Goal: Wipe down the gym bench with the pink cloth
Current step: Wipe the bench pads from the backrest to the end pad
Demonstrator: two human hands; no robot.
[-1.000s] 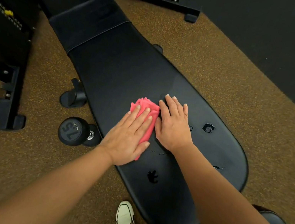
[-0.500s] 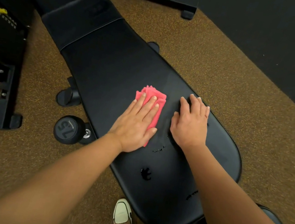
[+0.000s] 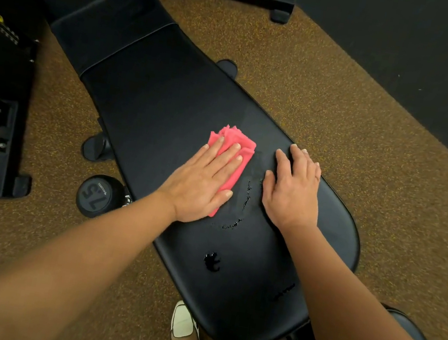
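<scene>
Seen from the head camera, looking down: a long black gym bench (image 3: pixel 168 107) runs from the upper left toward the lower right, its wide rounded end nearest the person. The pink cloth (image 3: pixel 236 154), folded into a thick wad, lies on the pad a little past the middle of that wide section. The left hand (image 3: pixel 203 179) is laid flat on top of it, fingers straight and slightly spread, palm pressing down — nothing is pinched, the cloth is simply pinned under the hand, with its frayed far edge poking out beyond the fingertips. The right hand (image 3: pixel 292 188) rests flat on bare vinyl just beside the cloth, not touching it, fingers loosely spread and reaching the bench's right edge.

Between the two hands the pad shows thin beaded streaks of liquid (image 3: pixel 244 200) curving toward the person. Nearer still sits a single dark wet blot (image 3: pixel 212 261), and a fainter smear close to the right forearm.

On the speckled brown floor (image 3: pixel 331 104) left of the bench lies a black dumbbell (image 3: pixel 95 195) marked 15, its round end facing up. A black machine frame (image 3: pixel 0 132) stands at the far left and another foot of equipment at the top. A pale shoe (image 3: pixel 183 325) shows at the bottom edge — just under the bench's near end.
</scene>
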